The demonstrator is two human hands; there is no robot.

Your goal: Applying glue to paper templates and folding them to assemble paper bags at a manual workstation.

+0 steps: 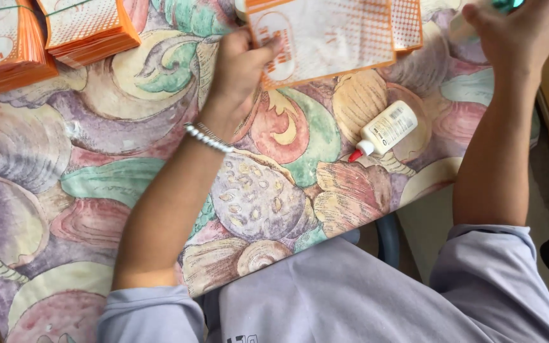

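Left-hand grip (pixel 239 63) pinched on paper bag's (pixel 332 35) edge; right hand's (pixel 516 28) grip unclear.

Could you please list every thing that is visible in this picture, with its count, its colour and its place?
Flat paper bag with orange border: one, white and orange, top centre, held at its left edge.
Stacks of the same paper bags: two, orange and white, top left corner.
Plastic glue bottle with red cap: one, white, lying on its side right of centre.
Patterned tablecloth: one, pastel shells and fruit, covering the table.
Pearl bead bracelet: one, white, on the left wrist.
Left hand: gripping the bag.
Right hand: top right, holding a partly hidden teal thing.
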